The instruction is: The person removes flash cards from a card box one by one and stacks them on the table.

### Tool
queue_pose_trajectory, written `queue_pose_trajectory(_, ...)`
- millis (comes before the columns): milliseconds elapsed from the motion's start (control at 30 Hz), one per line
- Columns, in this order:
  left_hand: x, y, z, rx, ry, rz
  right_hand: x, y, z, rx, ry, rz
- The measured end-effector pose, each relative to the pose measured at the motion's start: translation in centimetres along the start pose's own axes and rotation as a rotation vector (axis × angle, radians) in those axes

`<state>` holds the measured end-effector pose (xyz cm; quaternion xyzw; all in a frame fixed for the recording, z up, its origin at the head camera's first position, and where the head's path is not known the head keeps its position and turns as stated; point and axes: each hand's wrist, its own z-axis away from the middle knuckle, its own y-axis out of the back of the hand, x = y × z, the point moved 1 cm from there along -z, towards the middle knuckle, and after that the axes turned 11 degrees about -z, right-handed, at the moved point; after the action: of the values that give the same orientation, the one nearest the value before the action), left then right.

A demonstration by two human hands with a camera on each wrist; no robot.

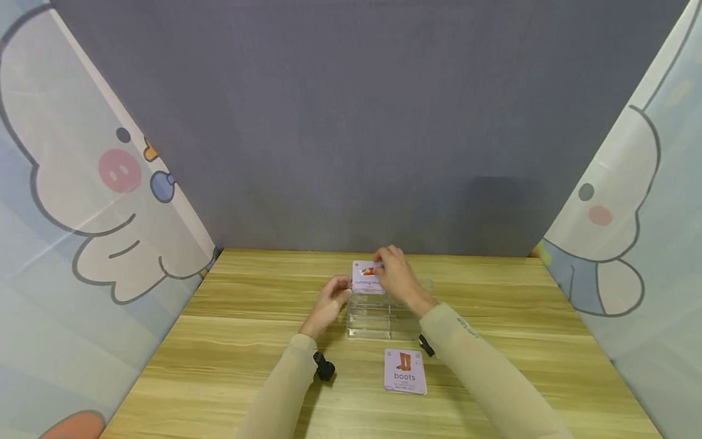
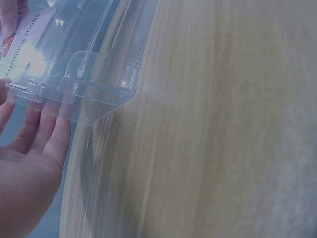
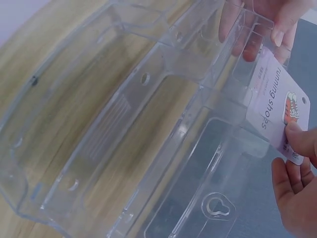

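Observation:
A clear plastic tiered card rack (image 1: 368, 333) stands on the wooden table. My right hand (image 1: 399, 277) pinches the right edge of a pale purple "running shoes" card (image 1: 362, 286) between thumb and fingers. The card's lower edge is at the top rear tier, in the left column. At the rack's left side, my left hand (image 1: 327, 305) holds the upper corner. The right wrist view shows some left fingers (image 3: 237, 30) through the plastic and the thumb outside. In the left wrist view, glare covers part of the card (image 2: 30, 37).
A "boots" card (image 1: 404, 371) lies face up in front of the rack. Behind the wooden table (image 1: 263, 274) rises a grey wall panel (image 1: 340, 134). Cartoon-printed sheets (image 1: 66, 183) flank both sides. A small black device (image 1: 325, 367) sits on the left wrist.

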<state>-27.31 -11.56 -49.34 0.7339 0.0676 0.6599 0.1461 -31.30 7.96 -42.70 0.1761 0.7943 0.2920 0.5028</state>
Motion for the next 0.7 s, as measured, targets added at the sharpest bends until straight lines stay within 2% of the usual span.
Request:
queue_pose_trajectory(167, -2.3, -0.3, -1.1, 0.004, 0.008, 0.003, 0.0, -0.1, 0.0, 0.008, -0.027, -0.021)
queue_pose_trajectory(500, -2.2, -0.4, -1.2, 0.008, 0.008, 0.001, -0.1, 0.0, 0.0, 0.014, -0.05, -0.063)
queue_pose_trajectory(700, -2.2, -0.5, -1.3, 0.011, 0.021, -0.029, 0.0, 0.2, 0.1, 0.005, -0.083, -0.092)
